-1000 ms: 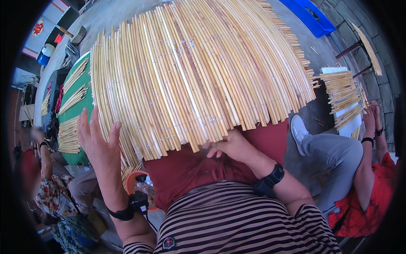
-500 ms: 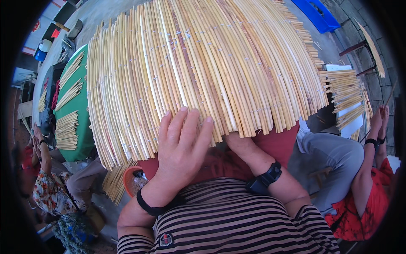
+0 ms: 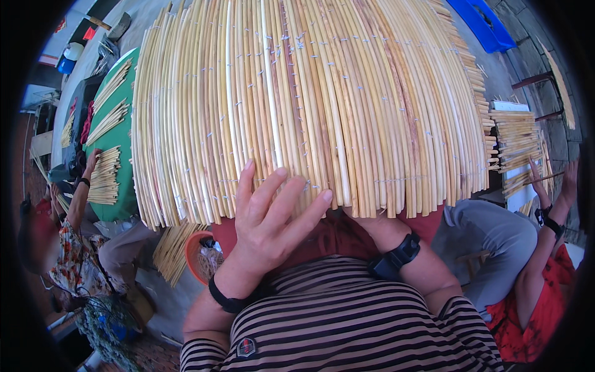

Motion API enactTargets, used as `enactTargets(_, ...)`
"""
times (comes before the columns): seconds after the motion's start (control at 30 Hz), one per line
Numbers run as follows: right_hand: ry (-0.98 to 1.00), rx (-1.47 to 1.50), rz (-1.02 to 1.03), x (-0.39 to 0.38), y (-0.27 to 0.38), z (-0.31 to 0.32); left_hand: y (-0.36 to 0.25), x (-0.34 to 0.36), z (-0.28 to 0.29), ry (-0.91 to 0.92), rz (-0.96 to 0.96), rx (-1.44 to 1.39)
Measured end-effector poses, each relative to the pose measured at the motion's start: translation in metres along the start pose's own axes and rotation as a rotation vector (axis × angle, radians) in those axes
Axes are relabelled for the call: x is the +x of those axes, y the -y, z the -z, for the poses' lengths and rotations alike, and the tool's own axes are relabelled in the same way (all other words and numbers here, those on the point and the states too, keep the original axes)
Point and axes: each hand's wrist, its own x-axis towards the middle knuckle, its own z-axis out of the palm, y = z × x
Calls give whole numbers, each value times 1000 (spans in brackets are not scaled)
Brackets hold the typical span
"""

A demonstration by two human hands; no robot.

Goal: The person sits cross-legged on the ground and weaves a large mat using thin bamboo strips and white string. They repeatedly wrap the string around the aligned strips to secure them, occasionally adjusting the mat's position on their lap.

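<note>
left hand (image 3: pixel 269 214), spread and gripping nothing, should press the stick mat (image 3: pixel 297 111) evenly; right hand (image 3: pixel 367 224) tucked beneath, grip indeterminable.

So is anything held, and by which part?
Left hand lies open, fingers on the near edge of the tied-stick mat; right hand mostly hidden under that edge, so any grip can't be told.

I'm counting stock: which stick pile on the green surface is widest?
The lowest stick pile in the picture; it spreads broader than the middle pile and top pile.
</note>
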Motion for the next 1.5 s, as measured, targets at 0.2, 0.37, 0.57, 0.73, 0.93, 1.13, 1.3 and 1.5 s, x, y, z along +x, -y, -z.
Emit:
enactTargets(0.2, 12, 13, -13, 0, 1, -2, 7, -5, -6, -53, -8, -5)
enactTargets(0.37, 17, 37, -31, 1, 2, -4, 7, -4, -3, -37, 25, -38)
enactTargets(0.57, 4, 94, -57, 1, 0, -8, 6, -2, 1, -8, 50, -54)
enactTargets(0.73, -42, 272, -142, 0, -4, -12, 9, 16, 9, -77, 2, -12)
enactTargets(0.93, -272, 938, -471, -1, 13, 0, 4, 68, 62, -238, -15, 5)
enactTargets(1.13, -217, 855, 45, 23, 71, 54, -8, 99, 90, -259, 24, -55)
enactTargets(1.3, -219, 923, -107, 36, 98, 64, -21, 104, 95, -284, 102, -132)
enactTargets(1.5, -366, 1141, -23, 38, 102, 67, -33, 107, 98, -289, 182, -209)
